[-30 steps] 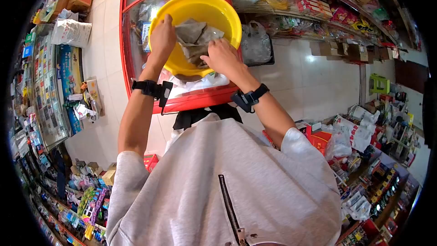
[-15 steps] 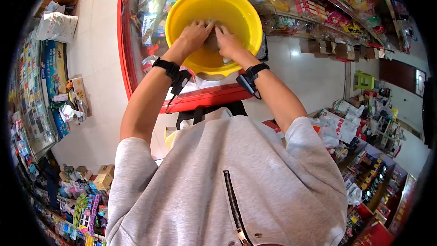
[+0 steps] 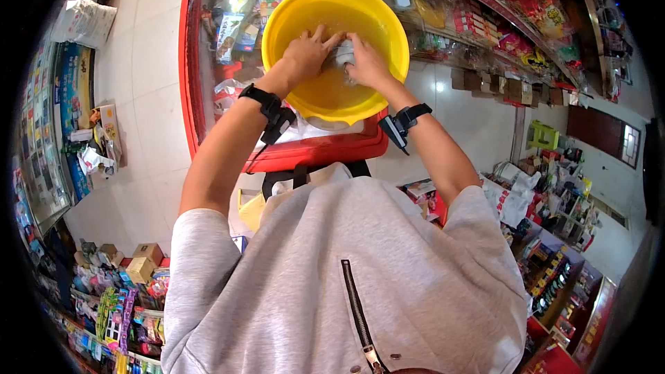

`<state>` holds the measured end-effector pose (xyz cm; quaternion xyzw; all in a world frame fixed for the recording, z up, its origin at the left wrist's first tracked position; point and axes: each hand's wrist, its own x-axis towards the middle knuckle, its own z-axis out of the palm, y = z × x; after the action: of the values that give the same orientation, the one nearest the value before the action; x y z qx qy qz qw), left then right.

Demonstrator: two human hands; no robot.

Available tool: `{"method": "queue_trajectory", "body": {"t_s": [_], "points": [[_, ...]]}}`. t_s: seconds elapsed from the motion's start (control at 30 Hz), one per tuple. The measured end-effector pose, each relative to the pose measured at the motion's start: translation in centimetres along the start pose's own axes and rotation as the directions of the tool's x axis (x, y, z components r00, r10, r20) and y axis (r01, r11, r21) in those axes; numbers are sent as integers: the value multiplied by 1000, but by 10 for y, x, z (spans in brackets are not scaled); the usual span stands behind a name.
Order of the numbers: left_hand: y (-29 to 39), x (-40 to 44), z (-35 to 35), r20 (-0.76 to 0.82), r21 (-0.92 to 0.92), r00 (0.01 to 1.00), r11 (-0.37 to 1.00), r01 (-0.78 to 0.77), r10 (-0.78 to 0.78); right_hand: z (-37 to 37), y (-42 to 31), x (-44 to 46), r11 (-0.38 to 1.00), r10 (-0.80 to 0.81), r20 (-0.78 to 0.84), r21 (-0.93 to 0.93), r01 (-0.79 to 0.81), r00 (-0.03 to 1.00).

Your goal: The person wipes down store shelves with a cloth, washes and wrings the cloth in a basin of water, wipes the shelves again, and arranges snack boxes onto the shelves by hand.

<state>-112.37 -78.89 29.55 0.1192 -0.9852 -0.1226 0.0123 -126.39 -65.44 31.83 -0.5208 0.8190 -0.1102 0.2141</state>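
Note:
A yellow plastic basin (image 3: 396, 48) holds murky water and stands on a red-framed, glass-topped case (image 3: 312, 149). Both my hands are inside it. My left hand (image 3: 307, 55) has its fingers spread above the water, the tips close to a wet greyish-white cloth (image 3: 344, 53). That cloth is bunched in my right hand (image 3: 368, 64), between the thumb and fingers; part of it is hidden by the hand. Black straps with small devices sit on both wrists.
Packaged goods (image 3: 228, 31) show through the case's glass left of the basin. Shelves of packets (image 3: 478, 24) run along the upper right. A green stool (image 3: 544, 136) stands farther right. Cardboard boxes (image 3: 142, 266) and small goods lie at lower left.
Both hands were low in the basin close together; now the left fingers are raised and spread, and the greyish-white cloth shows in the right hand. The basin appears slightly farther right in view.

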Motion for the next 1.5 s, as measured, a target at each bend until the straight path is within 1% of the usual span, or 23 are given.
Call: {"method": "queue_trajectory", "body": {"t_s": [0.17, 0.23, 0.27, 0.33, 0.47, 0.53, 0.63, 0.7, 0.8, 0.87, 0.9, 0.97, 1.0, 1.07, 1.13, 1.2, 1.23, 1.27, 1.33, 1.4, 1.43, 1.47, 1.5], "points": [[0, 8, 20, 36, -70, 999, 997, 18, -16, 17, -13, 8, 985, 100, -2, -143, -100, 995], [2, 15, 14, 136, -52, 990, 998, 40, -32, 14, -14, 21, 977, 182, 255, -156, -146, 950], [2, 18, 11, 231, -32, 972, 998, 59, -50, 14, -15, 22, 977, 181, 254, -155, -145, 950], [-1, 19, 25, 172, -9, 984, 999, 42, -39, 11, -17, 20, 993, 62, 127, -105, -48, 990], [-10, 21, 40, 73, -52, 997, 998, -30, 34, 10, -7, 21, 991, 5, 140, -133, 14, 990], [-10, 19, 15, 108, -99, 993, 994, -41, 52, 8, 0, 17, 990, -105, 79, -86, 111, 991], [-5, 13, -17, 140, -167, 990, 986, -9, 33, -20, -10, 4, 999, 38, 145, -38, -33, 989], [-6, 9, -17, 137, -190, 991, 981, 30, -4, -29, -15, -6, 998, -47, 57, -49, 50, 997], [-13, 4, -2, 6, -281, 999, 958, 48, -48, -30, -11, -13, 966, -220, -101, -158, 202, 970], [-18, 4, 6, -179, -384, 981, 923, -4, -71, -31, -3, -15, 930, -311, -161, -256, 265, 937], [-24, 6, 6, -184, -386, 980, 923, -6, -71, -33, 1, -15, 962, -241, -91, -157, 225, 966], [-35, 11, 6, 69, -395, 995, 914, 96, -74, -34, 9, -17, 983, -176, -9, -60, 175, 984], [-36, 12, 4, 68, -396, 995, 913, 96, -76, -34, 14, -16, 989, -143, -17, 41, 143, 990], [-37, 12, 2, 144, -359, 960, 892, 276, -239, -35, 22, -11, 984, -110, -20, 139, 112, 994], [-23, 9, -11, 111, -325, 951, 893, 310, -290, -38, 29, -5, 967, 2, 96, 255, -27, 995], [-12, 2, -16, 76, -294, 939, 892, 343, -335, -34, 33, 4, 940, 24, 112, 335, -60, 993], [-8, -1, -13, -143, -322, 973, 938, 125, -179, -33, 36, 6, 906, 45, 130, 413, -95, 991], [-6, -1, -12, -359, -300, 933, 949, -98, -17, -31, 38, 6, 907, 45, 127, 410, -94, 991], [-6, -2, -6, -319, -216, 946, 967, -134, 60, -35, 24, 4, 763, 160, 144, 610, -215, 976], [-9, 0, -4, -271, -128, 954, 977, -169, 129, -34, 22, 9, 742, 156, 189, 625, -241, 970], [-13, 6, -5, -164, -147, 979, 979, -142, 118, -34, 23, 13, 719, 152, 232, 641, -269, 961], [-15, 10, -5, -53, -166, 993, 980, -114, 107, -35, 24, 12, 722, 150, 231, 639, -266, 961], [-16, 11, -8, -55, -166, 993, 980, -113, 105, -39, 19, 6, 819, 75, 156, 554, -150, 985]]}}
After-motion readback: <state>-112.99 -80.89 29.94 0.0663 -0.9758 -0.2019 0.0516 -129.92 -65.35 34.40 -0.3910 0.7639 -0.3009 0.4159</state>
